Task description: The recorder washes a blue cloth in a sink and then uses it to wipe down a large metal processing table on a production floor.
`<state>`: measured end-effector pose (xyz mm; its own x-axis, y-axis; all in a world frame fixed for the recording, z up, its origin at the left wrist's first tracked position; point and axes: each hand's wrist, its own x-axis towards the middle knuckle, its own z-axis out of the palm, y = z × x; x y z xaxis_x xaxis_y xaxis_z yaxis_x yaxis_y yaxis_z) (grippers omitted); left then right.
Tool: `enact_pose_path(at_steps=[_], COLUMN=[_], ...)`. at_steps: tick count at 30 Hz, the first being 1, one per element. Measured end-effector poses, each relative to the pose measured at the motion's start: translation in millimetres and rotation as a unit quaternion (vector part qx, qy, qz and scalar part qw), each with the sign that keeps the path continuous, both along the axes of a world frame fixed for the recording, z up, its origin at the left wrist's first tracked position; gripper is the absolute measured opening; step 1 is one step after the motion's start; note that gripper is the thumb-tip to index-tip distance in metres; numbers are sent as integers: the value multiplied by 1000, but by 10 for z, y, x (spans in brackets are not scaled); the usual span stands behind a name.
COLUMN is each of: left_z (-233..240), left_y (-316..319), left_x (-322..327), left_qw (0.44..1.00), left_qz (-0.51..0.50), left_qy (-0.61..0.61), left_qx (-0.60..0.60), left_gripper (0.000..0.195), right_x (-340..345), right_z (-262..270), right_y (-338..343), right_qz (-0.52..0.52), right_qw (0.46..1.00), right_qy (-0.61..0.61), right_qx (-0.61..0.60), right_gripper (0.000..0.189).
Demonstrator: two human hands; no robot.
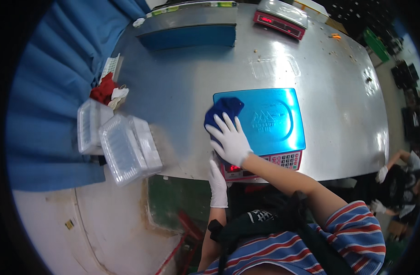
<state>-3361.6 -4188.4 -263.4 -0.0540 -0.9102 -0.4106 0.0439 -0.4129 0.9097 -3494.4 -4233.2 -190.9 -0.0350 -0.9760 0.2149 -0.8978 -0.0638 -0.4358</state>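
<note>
A digital counter scale with a blue film-like sheen on its metal platform stands at the table's near edge. My right hand, in a white glove, presses with spread fingers on a dark blue cloth. The cloth lies bunched over the platform's left edge. Upright at the scale's near left side is my left hand, also gloved in white. Whether its fingers grip the casing cannot be made out. My right wrist covers part of the keypad and the red-lit display.
Clear plastic containers are stacked at the table's left edge, beside red cloth and a blue curtain. Behind stand a second scale and a metal ledge. A clear tray lies beyond my scale. A co-worker is at right.
</note>
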Motion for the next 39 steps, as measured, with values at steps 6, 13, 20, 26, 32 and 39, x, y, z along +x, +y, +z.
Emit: enact_pose_path(at_steps=[6,13,20,26,32,39], left_z=[41,334,913,847,682,-75], left_y=[-34,-137,-993,-1768,-2269,-1984], left_x=[826,1477,2186,3113,3198,3149], left_qw=[994,951,902,989,962,952], left_qz=[-87,281,423,98,-271,-61], left_qy=[-56,123,-4,-45,14,249], left_qx=[-33,35,-88,-105,0,166], left_gripper=[55,83,85,74,86,82], right_x=[-1065,-1923,-576,1000,2284,2449], right_z=[9,-306,91,-453,-175,-498], right_y=[713,763,-468,-1190,-1481,-1449], right_qz=[-191,-351,-114,10,-89,-124], right_qw=[981,933,972,995,755,431], right_qy=[-6,3,-66,-21,-615,-860], right_qx=[20,-81,-193,96,211,243], right_gripper=[45,33,29,56,76,62])
